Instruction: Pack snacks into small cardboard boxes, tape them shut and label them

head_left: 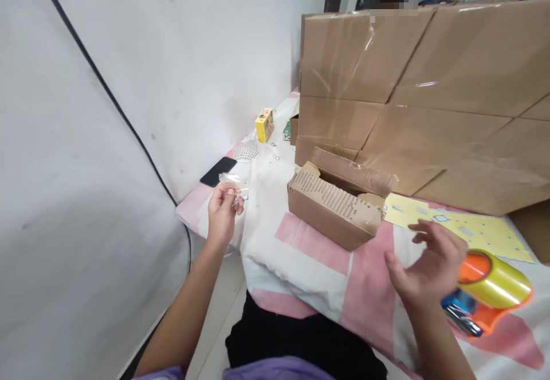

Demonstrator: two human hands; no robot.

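My left hand (222, 212) is raised over the table's left edge, its fingers pinched on a small clear plastic bag (234, 184). My right hand (429, 268) hovers open, fingers spread and curled, above the pink-and-white tablecloth (313, 254) and holds nothing. Just right of that hand lies an orange tape dispenser (490, 294) with a yellowish roll. Between the hands stands a small open cardboard box (333, 208) full of packed pieces. A yellow sticker sheet (468, 228) lies behind the right hand.
A tall wall of taped cardboard cartons (421, 99) fills the back right. A black phone (218, 171), a white perforated object (247, 152) and a small yellow box (264, 125) lie at the far left by the white wall. A black cable (112, 99) runs down the wall.
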